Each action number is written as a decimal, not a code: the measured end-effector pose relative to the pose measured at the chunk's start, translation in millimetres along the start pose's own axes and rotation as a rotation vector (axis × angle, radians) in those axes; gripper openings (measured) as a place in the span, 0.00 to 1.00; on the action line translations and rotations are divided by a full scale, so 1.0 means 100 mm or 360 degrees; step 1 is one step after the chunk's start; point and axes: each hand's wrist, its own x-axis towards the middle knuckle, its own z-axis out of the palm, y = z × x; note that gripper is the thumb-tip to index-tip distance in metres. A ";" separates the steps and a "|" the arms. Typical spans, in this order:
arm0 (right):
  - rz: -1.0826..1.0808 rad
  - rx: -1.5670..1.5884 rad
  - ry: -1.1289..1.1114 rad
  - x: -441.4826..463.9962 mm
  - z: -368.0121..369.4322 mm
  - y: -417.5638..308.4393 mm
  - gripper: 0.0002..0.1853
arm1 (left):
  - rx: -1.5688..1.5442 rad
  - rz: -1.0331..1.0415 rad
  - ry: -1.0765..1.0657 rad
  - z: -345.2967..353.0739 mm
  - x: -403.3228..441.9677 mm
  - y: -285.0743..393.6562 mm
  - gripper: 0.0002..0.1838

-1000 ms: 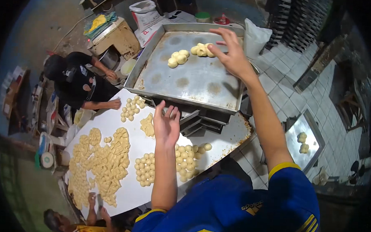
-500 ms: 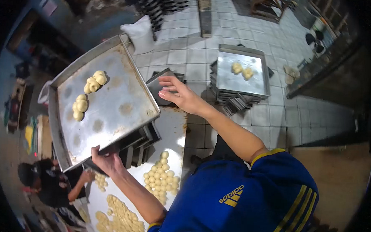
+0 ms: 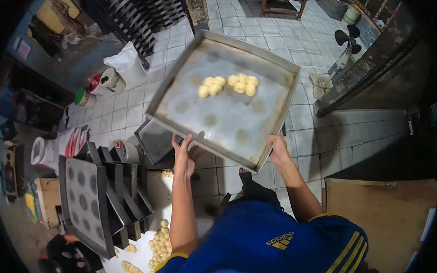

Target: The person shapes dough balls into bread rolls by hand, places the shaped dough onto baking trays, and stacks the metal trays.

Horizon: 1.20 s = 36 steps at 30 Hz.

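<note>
Both my hands hold a square metal baking tray (image 3: 180,117) up in front of me, tilted. My left hand (image 3: 184,157) grips its near left edge, the thumb and fingers closed on the rim. On the right, my right hand (image 3: 278,149) is closed on the tray's near right corner. Two clusters of pale dough balls lie on the tray: a left cluster (image 3: 212,86) and a right cluster (image 3: 243,84). Dark round marks dot the metal around them. The undersides of both hands' grips are partly hidden by the rim.
A stack of dark trays (image 3: 84,199) stands at the left by a white table with many dough balls (image 3: 161,245). Another person (image 3: 72,256) is at lower left. Buckets (image 3: 113,81), a white sack (image 3: 127,63) and a fan (image 3: 348,39) stand on the tiled floor.
The tray has moved right, away from the tray stack on the table, and turned. My right hand, earlier free with fingers spread, now grips the tray's corner. My left hand keeps its hold.
</note>
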 end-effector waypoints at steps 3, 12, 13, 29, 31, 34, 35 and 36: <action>-0.0061 0.0085 0.0218 0.53 -0.37 -0.06 0.37 | 0.0193 -0.0034 0.0012 -0.02 0.21 -0.39 0.56; 0.0108 0.0043 0.0520 1.85 -1.18 0.78 0.40 | 0.0216 -0.0515 0.0387 -1.37 -0.68 -1.38 0.43; 0.0064 0.0078 0.0526 1.92 -1.19 0.86 0.40 | 0.0234 -0.0564 0.0453 -1.55 -0.82 -1.48 0.40; 0.0498 -0.0605 0.0577 2.08 -1.78 1.20 0.37 | 0.0390 -0.0564 0.1325 -3.04 -3.13 -2.83 0.23; 0.0133 -0.0980 0.0585 2.15 -1.89 1.32 0.25 | 0.0736 -0.0387 0.1132 -3.15 -3.31 -2.67 0.18; -0.0524 -0.1537 0.0913 1.60 -1.37 1.24 0.19 | 0.1107 0.0123 0.1889 -3.79 -3.57 -3.28 0.33; -0.0563 -0.1542 0.0945 1.33 -1.07 1.23 0.18 | 0.1306 -0.0036 0.1955 -3.87 -3.64 -3.16 0.32; -0.0800 -0.1465 0.0758 1.06 -0.80 1.28 0.16 | 0.1408 -0.0024 0.1991 -3.88 -3.64 -3.04 0.31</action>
